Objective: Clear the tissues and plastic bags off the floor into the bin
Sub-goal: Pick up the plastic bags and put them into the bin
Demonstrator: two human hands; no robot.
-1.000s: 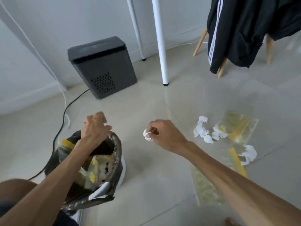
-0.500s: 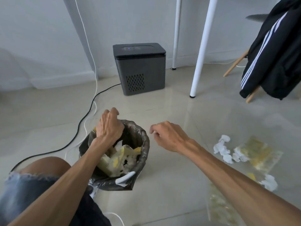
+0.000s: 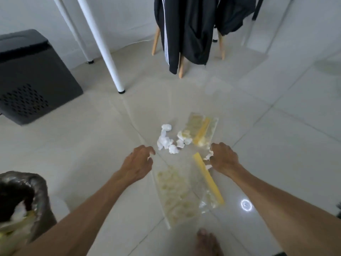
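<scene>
Several crumpled white tissues (image 3: 166,141) lie on the tiled floor in the middle of the head view. A clear plastic bag with a yellow strip (image 3: 201,130) lies just right of them. Nearer to me lie two more clear bags (image 3: 177,193), one with a long yellow strip (image 3: 208,180). My left hand (image 3: 138,163) hovers just left of the tissue pile, fingers apart and holding nothing. My right hand (image 3: 224,157) is down at the floor with its fingers curled around a small white tissue (image 3: 209,156). The bin (image 3: 37,183), lined with a dark bag and holding rubbish, stands at the lower left.
A dark grey box-shaped appliance (image 3: 31,76) stands at the left. White table legs (image 3: 103,47) rise behind the litter. A wooden-legged chair draped with a black jacket (image 3: 186,30) is at the back. My bare foot (image 3: 206,241) is at the bottom edge.
My view has swung right from the bin to the litter. My left hand has left the bin rim and both hands have reached to the floor pile, the right closing on a tissue.
</scene>
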